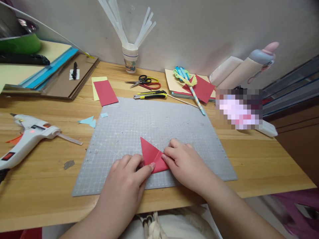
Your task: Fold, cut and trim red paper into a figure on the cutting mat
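A folded red paper piece (151,154) lies on the grey cutting mat (154,122), near the mat's front edge. My left hand (129,177) presses its fingertips on the paper's lower left corner, fingers curled together. My right hand (183,161) pinches and presses the paper's right side, where a fold line runs. Part of the paper is hidden under both hands.
A white glue gun (27,136) lies at the left. Scissors (146,81), a yellow utility knife (150,95), red and yellow paper sheets (104,91), a cup of glue sticks (130,58), blue paper scraps (88,121) and a paper flower on coloured sheets (191,84) sit behind the mat.
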Available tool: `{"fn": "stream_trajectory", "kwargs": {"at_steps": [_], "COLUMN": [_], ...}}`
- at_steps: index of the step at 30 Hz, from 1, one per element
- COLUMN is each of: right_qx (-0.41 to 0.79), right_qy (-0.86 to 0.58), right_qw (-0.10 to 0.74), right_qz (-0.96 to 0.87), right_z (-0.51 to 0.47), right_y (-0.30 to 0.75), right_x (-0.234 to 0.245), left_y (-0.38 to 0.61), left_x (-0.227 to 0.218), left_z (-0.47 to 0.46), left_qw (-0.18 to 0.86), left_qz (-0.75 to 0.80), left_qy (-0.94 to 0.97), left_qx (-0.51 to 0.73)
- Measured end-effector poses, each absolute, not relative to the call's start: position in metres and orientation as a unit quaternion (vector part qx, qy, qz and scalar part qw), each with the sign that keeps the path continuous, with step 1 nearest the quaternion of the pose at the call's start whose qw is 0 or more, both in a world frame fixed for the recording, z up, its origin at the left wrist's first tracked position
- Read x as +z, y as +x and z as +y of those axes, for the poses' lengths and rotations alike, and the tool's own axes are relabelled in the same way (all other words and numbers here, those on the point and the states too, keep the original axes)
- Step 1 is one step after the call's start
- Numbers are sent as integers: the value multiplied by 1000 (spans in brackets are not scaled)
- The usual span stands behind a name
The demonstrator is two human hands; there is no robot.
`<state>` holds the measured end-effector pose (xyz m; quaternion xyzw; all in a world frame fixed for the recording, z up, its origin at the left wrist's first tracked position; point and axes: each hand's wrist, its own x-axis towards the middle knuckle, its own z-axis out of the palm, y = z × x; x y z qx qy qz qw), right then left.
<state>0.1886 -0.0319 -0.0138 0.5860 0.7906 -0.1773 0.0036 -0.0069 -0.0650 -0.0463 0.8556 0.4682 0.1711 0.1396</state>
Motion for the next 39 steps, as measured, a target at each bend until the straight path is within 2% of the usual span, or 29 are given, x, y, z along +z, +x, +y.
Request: {"fn": "stream_trajectory", "kwargs": {"at_steps": [13, 17, 27, 32, 39], "right_qx": [-183, -180, -174, -179, -168], "right_qy": [590, 587, 582, 584, 597], "right_qw": [8, 5, 15, 3, -8], "right_qz": [786, 790, 794, 792, 784], "right_z": [-31, -31, -32, -32, -33], "right_y": [188, 188, 190, 190, 188], "right_x": [-13, -14, -15, -17, -21], "left_y": [-9, -14, -27, -25, -25], "left_x": [-44, -44, -39, -40, -43], "left_z": [-68, -74, -74, -70, -71], "left_qw": [183, 128, 13, 32, 37], "left_qz": [469, 413, 340, 321, 320], "left_qy": [838, 873, 925, 939, 938], "left_qx": [210, 224, 168, 120, 130]}}
